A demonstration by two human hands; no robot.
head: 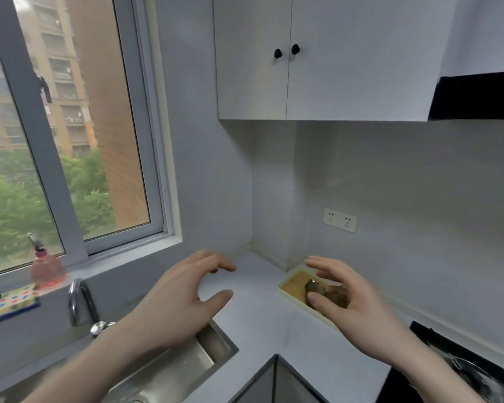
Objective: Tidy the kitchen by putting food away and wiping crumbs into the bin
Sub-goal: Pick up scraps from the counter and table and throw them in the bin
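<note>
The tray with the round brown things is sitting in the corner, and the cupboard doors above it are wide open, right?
Not quite. The tray with the round brown things does sit in the corner, but the cupboard doors above are closed, both knobs side by side. The head view shows this.

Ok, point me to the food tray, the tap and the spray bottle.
food tray (292, 284): head view, bare inner floor.
tap (77, 298): head view, curved spout.
spray bottle (47, 267): head view, pink body.

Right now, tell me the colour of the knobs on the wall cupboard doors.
Black: two knobs on the pale grey cupboard doors, clearest in the head view.
</note>
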